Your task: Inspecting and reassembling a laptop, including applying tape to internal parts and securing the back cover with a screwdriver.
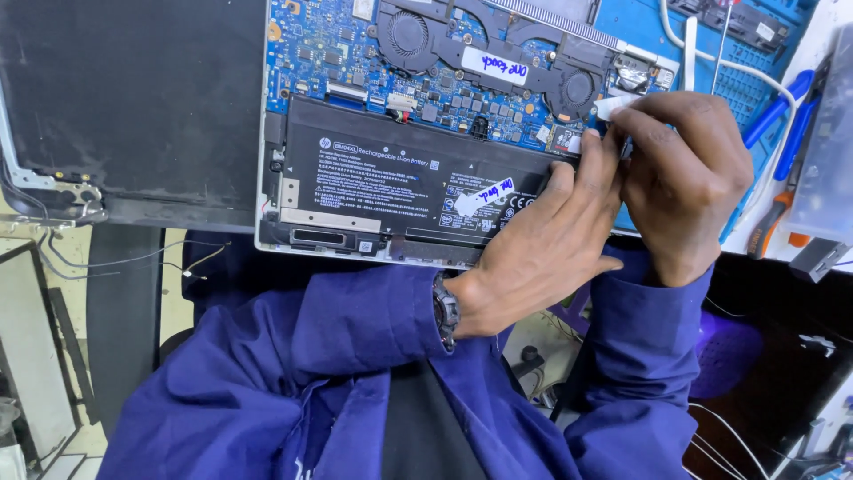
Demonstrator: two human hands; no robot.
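An opened laptop (355,133) lies bottom-up on the bench, its blue circuit board (355,53) with two cooling fans (407,34) above and the long black battery (400,182) below. The person works at the machine's right edge, both hands meeting just past the battery's right end. The left hand (542,244), with a watch (445,311) at the wrist, rests across the battery's lower right corner, its fingers pressed flat against the casing as a brace. The right hand (689,182) has its fingers pinched together on a thin tool (627,147), seemingly a small screwdriver or pick, though only a sliver of it shows between the two hands. A small white piece (613,107) sits just above the right fingertips, touching or nearly touching them.

Judging by this, the step in hand is work on a fastener or connector at the board's right end beside the battery, with disassembly already well along since the bottom cover is off. The next move calls for a steady, small turn or pry at the tip while the left hand holds the chassis from sliding, taking care of the white cable (711,62) looping over the blue mat (755,98) and the nearby parts on the board.
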